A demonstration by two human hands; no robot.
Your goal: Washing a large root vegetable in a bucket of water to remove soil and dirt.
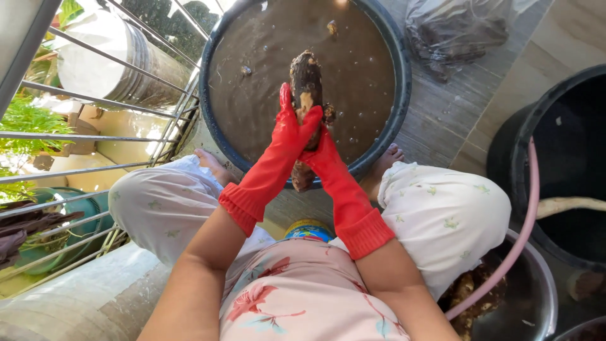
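Root: a long, knobbly brown root, rough and mud-caked, with a pale patch where the skin is off; it stands nearly upright over the basin, its lower end showing below the hands.
Left hand: the left hand wears a smooth, glossy red rubber glove with a ribbed cuff; it wraps the root's middle from the left, fingers clenched around it.
Right hand: the right hand, in a matching red glove, clasps the same root lower down and from the right, touching the left glove (the two overlap, so single fingers are hard to tell apart).
Basin: a round, dark basin with a thick rim, filled with murky brown water that carries bubbles and small floating bits.
Root and grip: the top of the root rises above both gloves; the bottom pokes out beneath them, over the basin's near rim.
Surroundings: a pink hose curves into a black tub at right; a metal bowl sits below it; a clear plastic bag of dark matter lies on the plank floor; grey metal railings stand at left.
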